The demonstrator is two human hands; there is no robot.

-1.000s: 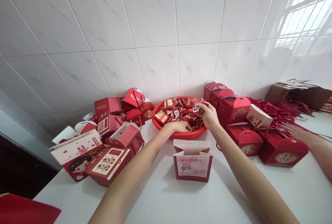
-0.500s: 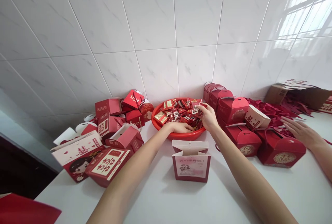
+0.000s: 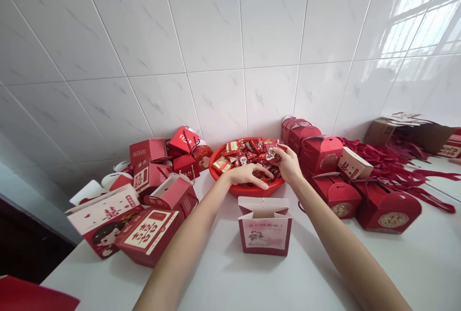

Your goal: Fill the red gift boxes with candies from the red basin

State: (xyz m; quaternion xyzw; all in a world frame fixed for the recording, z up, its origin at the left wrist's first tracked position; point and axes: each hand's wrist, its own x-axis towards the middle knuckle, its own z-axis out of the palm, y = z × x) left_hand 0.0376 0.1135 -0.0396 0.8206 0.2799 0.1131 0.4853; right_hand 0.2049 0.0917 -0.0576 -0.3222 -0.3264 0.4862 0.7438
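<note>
A red plastic basin (image 3: 215, 176) full of wrapped candies (image 3: 248, 150) stands against the wall. Over its front part is my left hand (image 3: 250, 175), fingers apart and curved above the candies, holding nothing that I can see. At the basin's right side, my right hand (image 3: 289, 166) pinches a red wrapped candy (image 3: 271, 152) between thumb and fingers; part of it is hidden. Just in front of the basin, between my forearms, a red and pink gift box (image 3: 264, 234) with a printed couple stands upright with its top flaps open.
Several red gift boxes (image 3: 147, 231) are heaped on the left, and more red boxes (image 3: 387, 210) stand on the right. Behind these lie dark red ribbons (image 3: 403, 176) and an open cardboard carton (image 3: 382, 133). Another person's fingertips (image 3: 455, 161) show at the right edge.
My left hand has lifted from among the candies and its fingers have spread. My right hand stays nearly in place. The other person's hand has moved from the ribbons to the right edge.
</note>
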